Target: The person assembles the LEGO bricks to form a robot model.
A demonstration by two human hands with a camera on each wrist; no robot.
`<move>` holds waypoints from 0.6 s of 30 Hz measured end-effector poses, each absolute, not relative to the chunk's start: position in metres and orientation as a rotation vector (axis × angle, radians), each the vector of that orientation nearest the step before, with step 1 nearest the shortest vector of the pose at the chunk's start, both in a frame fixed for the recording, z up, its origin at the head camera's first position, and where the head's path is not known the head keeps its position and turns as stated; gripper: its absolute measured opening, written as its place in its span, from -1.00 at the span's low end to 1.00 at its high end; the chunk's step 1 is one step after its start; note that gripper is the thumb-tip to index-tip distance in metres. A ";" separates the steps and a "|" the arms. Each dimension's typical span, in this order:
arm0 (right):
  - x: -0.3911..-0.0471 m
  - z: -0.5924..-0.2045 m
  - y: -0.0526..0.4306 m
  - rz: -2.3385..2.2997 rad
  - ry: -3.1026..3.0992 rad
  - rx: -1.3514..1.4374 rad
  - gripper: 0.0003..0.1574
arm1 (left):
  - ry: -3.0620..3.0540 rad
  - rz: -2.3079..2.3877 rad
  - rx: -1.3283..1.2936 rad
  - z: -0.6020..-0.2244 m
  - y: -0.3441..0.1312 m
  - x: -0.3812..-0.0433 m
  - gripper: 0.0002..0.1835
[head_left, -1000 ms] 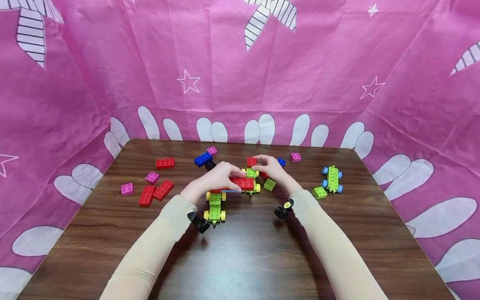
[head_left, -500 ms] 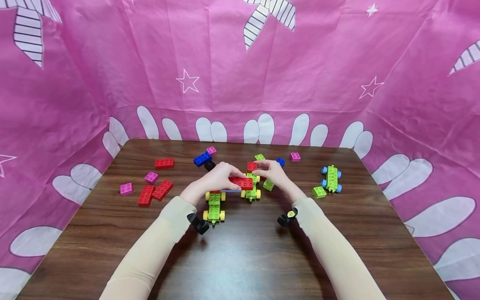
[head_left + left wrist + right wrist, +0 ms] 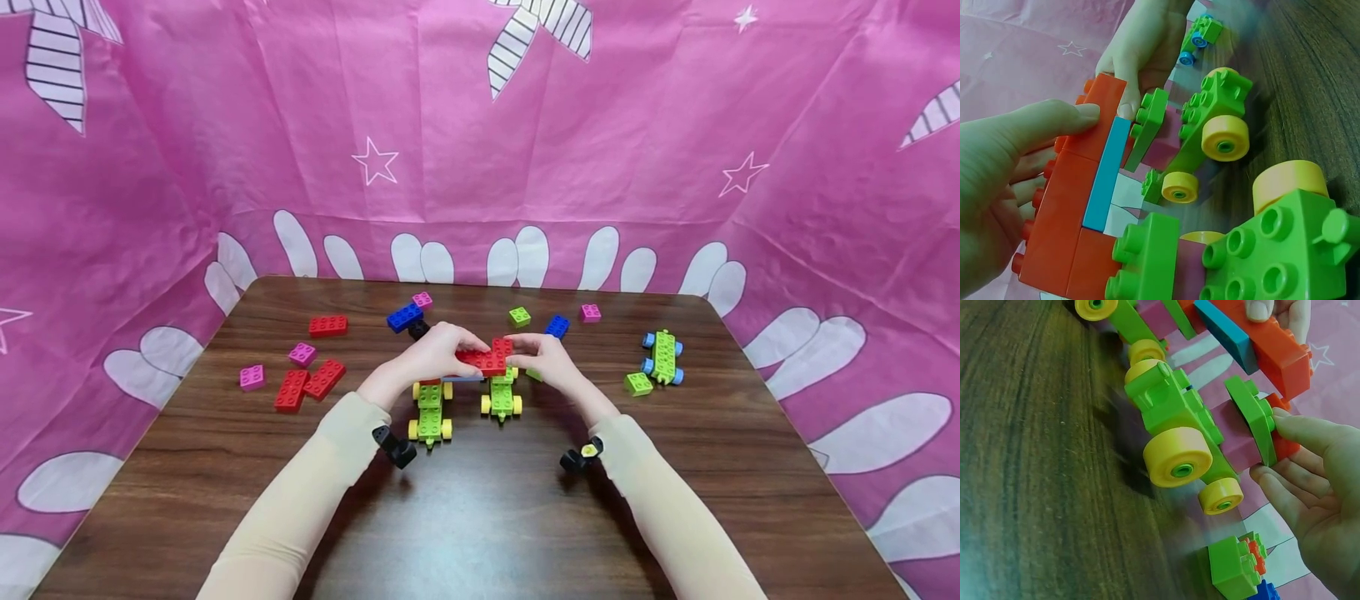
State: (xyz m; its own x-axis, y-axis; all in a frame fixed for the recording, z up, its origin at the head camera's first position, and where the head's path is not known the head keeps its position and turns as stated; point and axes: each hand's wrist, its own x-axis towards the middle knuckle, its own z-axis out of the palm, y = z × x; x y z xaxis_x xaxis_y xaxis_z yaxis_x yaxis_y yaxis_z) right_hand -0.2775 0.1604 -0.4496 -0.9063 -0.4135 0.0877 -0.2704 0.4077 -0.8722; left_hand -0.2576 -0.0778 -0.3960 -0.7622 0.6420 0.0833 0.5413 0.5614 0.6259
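My left hand (image 3: 438, 352) grips a long red brick (image 3: 1075, 181), with the thumb on its side and fingers behind the studs. Under it, a blue brick (image 3: 1109, 175) lies lengthwise, beside another red brick (image 3: 1092, 262) joined to the left yellow-wheeled car (image 3: 431, 421). My right hand (image 3: 551, 360) pinches the top of the right yellow-wheeled car (image 3: 502, 404), where a smaller red brick (image 3: 1286, 444) sits over a green brick (image 3: 1250, 415) and a pink brick (image 3: 1235, 436). In the right wrist view, the long red brick's end overhangs close to this stack.
At the left lie several red bricks (image 3: 291, 390) and pink bricks (image 3: 252, 377). A blue brick (image 3: 405, 317) and a black piece (image 3: 418, 330) lie behind my left hand. To the right stand a blue-wheeled green car (image 3: 664, 357) and a green brick (image 3: 638, 384).
My right hand has drawn the right car toward me, bringing its red brick beside the long red one. A blue brick and a green brick behind it have come into view. My left hand stays nearly still.
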 end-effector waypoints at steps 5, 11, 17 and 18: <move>-0.271 -0.448 0.162 -1.528 2.489 -0.648 -0.48 | 2.635 1.002 1.011 -0.395 -0.077 -0.257 -0.60; -0.266 -0.449 0.164 -1.514 2.481 -0.644 -0.50 | 2.627 1.026 1.051 -0.394 -0.075 -0.256 -0.61; -0.260 -0.449 0.164 -1.515 2.472 -0.654 -0.52 | 2.637 1.045 1.062 -0.394 -0.073 -0.254 -0.62; -0.259 -0.449 0.164 -1.518 2.469 -0.659 -0.52 | 2.635 1.050 1.058 -0.394 -0.072 -0.254 -0.62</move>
